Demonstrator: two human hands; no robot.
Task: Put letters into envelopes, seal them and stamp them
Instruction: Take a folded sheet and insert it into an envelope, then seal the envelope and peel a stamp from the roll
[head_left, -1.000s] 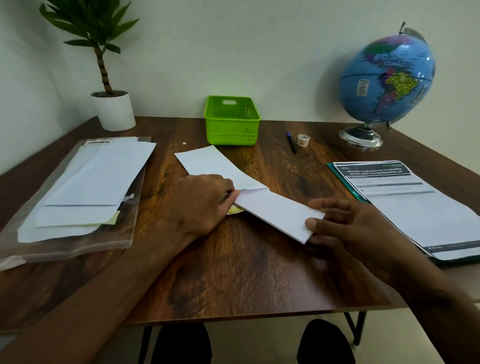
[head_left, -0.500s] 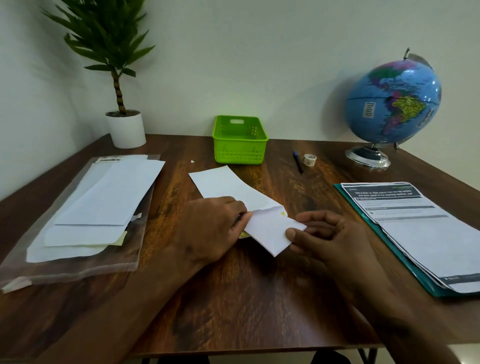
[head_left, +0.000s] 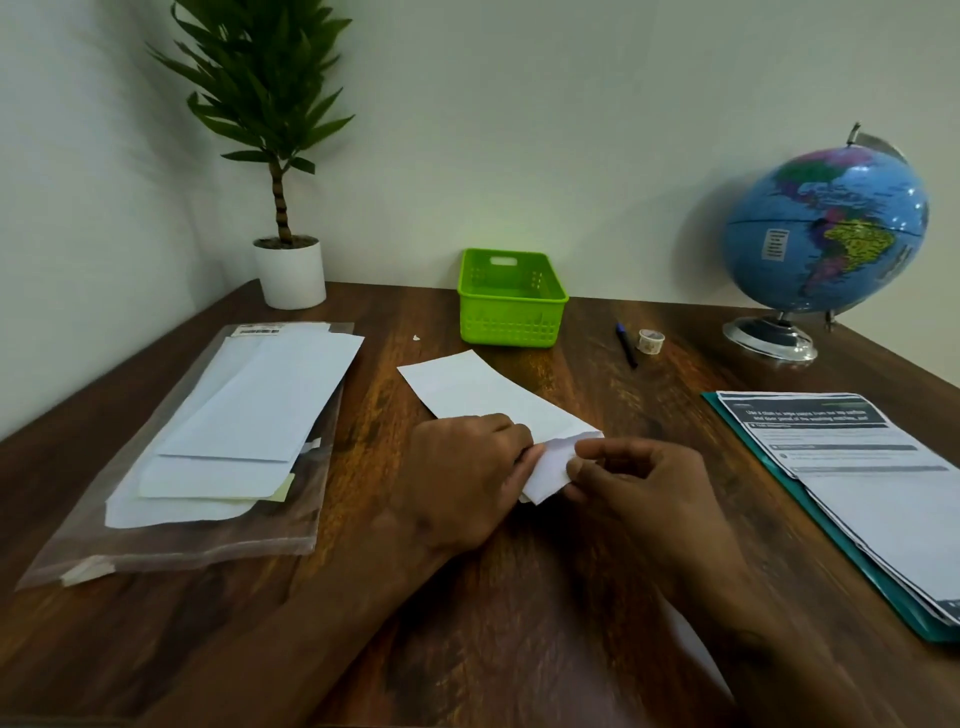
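A white envelope (head_left: 478, 392) lies slanted at the middle of the wooden table (head_left: 519, 597). My left hand (head_left: 462, 483) presses on its near end. A folded white letter (head_left: 548, 470) sticks out of that end by a short stub, most of it inside the envelope. My right hand (head_left: 644, 499) pinches the letter's near tip between thumb and fingers. A small roll of tape or stamps (head_left: 651, 341) and a blue pen (head_left: 626, 345) lie farther back on the right.
A stack of white envelopes (head_left: 249, 421) rests on a clear plastic bag (head_left: 171, 551) at the left. Printed sheets (head_left: 862, 467) on a teal folder lie at the right. A green basket (head_left: 511, 299), a potted plant (head_left: 288, 270) and a globe (head_left: 826, 228) stand along the back.
My right hand has pushed the folded letter leftward into the envelope; far less of it sticks out. The head has tilted up, so the scene sits lower in view.
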